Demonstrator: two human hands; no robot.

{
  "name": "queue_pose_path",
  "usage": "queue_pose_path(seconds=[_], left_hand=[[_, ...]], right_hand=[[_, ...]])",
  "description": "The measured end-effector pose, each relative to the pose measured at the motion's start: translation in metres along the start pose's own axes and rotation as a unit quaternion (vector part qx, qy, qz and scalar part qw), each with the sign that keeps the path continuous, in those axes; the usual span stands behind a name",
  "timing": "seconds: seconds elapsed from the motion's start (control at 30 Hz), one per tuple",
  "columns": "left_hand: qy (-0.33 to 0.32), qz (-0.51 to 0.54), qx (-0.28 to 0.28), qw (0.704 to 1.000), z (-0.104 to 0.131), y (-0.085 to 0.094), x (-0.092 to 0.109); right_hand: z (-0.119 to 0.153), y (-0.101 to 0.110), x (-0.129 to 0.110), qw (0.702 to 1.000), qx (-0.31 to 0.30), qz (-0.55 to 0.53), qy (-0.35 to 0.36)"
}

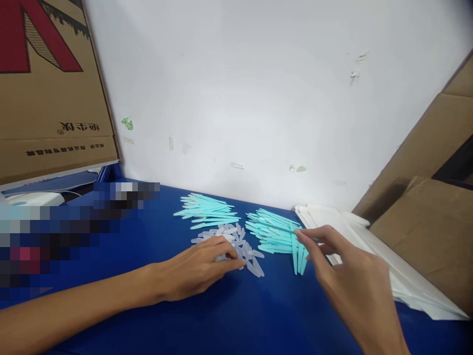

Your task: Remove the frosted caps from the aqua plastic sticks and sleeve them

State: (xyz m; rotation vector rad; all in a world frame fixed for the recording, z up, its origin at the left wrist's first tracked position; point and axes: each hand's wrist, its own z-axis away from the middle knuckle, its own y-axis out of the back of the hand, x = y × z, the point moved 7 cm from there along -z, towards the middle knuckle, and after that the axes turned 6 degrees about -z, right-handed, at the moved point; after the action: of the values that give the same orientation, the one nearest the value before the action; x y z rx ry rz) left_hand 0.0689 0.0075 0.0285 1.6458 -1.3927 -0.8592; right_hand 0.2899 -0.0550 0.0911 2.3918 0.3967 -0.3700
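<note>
Turquoise slim sticks beside translucent tapered pieces

Your left hand reaches over the blue table, fingertips at a loose pile of translucent pieces; whether it grips one is hidden. Your right hand pinches a slim teal stick above the right heap of teal sticks. Another heap lies nearer the table's far edge, along the white wall. White sheets lie toward the table's right side, beside a cardboard box.
</note>
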Motion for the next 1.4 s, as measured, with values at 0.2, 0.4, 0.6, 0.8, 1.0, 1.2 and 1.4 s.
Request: queue_pose_path(seconds=[0.2, 0.4, 0.6, 0.8, 1.0, 1.2, 1.4], left_hand=[[0.159, 0.165, 0.122, 0.966, 0.003, 0.013, -0.028], [0.363, 0.347, 0.147, 0.852, 0.007, 0.011, -0.057], [0.424, 0.44, 0.157, 0.776, 0.017, 0.0, -0.068], [0.461, 0.522, 0.166, 0.698, 0.026, -0.009, -0.074], [0.456, 0.567, 0.177, 0.663, 0.025, -0.011, -0.072], [0.438, 0.593, 0.171, 0.654, 0.022, -0.012, -0.069], [0.396, 0.623, 0.144, 0.659, 0.016, -0.009, -0.057]], right_hand=[[0.001, 0.009, -0.004, 0.999, 0.027, -0.023, -0.011], [0.002, 0.007, -0.01, 0.999, -0.003, -0.053, -0.01], [0.004, 0.008, -0.022, 0.993, -0.007, -0.103, 0.062], [0.005, 0.013, -0.033, 0.982, -0.01, -0.126, 0.143], [0.005, 0.009, -0.032, 0.982, -0.02, -0.141, 0.126], [0.008, 0.004, -0.026, 0.982, -0.036, -0.171, 0.073], [0.007, -0.002, -0.021, 0.975, -0.085, -0.203, 0.013]])
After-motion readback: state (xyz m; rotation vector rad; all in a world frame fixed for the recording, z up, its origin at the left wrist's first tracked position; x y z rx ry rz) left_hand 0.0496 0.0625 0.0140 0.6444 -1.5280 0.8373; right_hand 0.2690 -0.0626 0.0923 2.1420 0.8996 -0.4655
